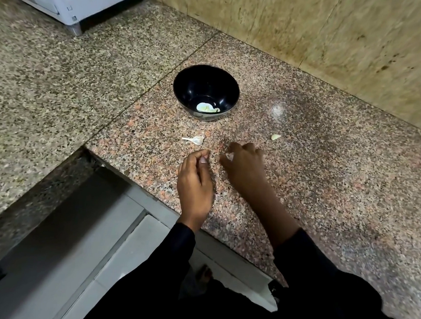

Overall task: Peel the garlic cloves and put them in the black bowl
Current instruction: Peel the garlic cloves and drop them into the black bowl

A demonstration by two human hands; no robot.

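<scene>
1. Garlic skin (193, 139) lies on the granite counter (326, 191)
2. Left hand (194, 183) has curled fingers, pinching nothing visible
3. Black bowl (184, 83) holds peeled cloves (207, 107)
4. Right hand (245, 165) pinches a pale garlic piece (229, 156)
5. A loose clove (276, 137) lies just beyond it

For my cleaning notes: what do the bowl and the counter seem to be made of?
Black bowl: probably glossy plastic or melamine, perhaps glazed ceramic; its inside shows soft highlights. Counter: polished granite, judging by its pink, grey and black speckles and a reflected glare.
</scene>
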